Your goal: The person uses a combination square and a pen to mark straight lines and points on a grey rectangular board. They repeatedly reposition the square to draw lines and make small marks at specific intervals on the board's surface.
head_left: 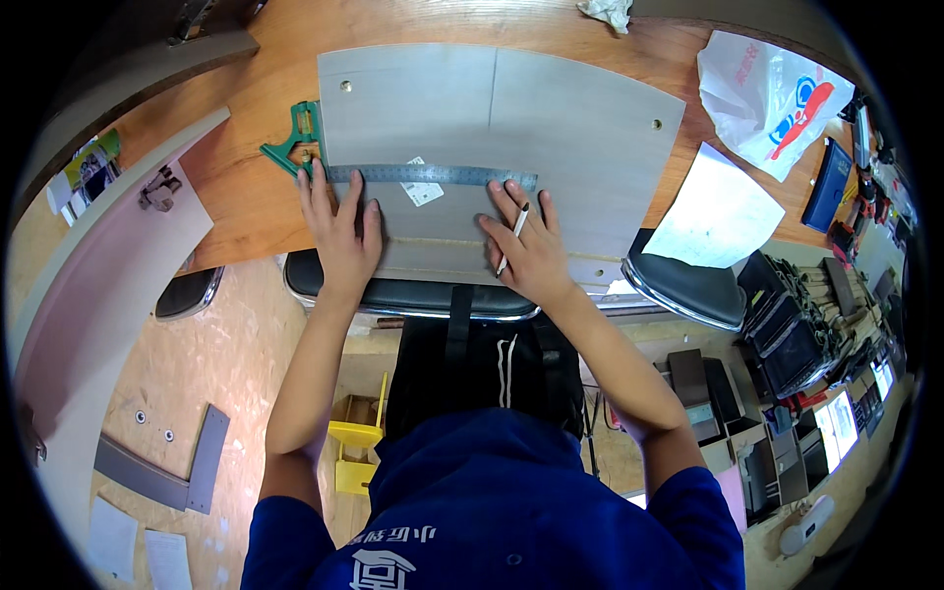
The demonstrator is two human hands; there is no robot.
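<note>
A large grey panel (423, 108) lies across the wooden table, with small round holes near its corners. Across it runs a steel ruler (442, 175), passing over a white label (423, 194). At the ruler's left end a green square head (297, 143) sits against the panel's left edge. My left hand (339, 228) lies with fingers spread over that end, fingertips at the ruler and square head. With fingertips on the ruler's right end, my right hand (531, 241) has a white pen (513, 236) tucked between its fingers, its tip pointing down toward me.
A white paper sheet (713, 211), a plastic bag (777, 103) and a dark blue booklet (828, 184) are at the right. Black chairs (688, 285) stand along the table's near edge. A pale upright panel (108, 246) rises at the left. Dark boxes (757, 462) sit lower right.
</note>
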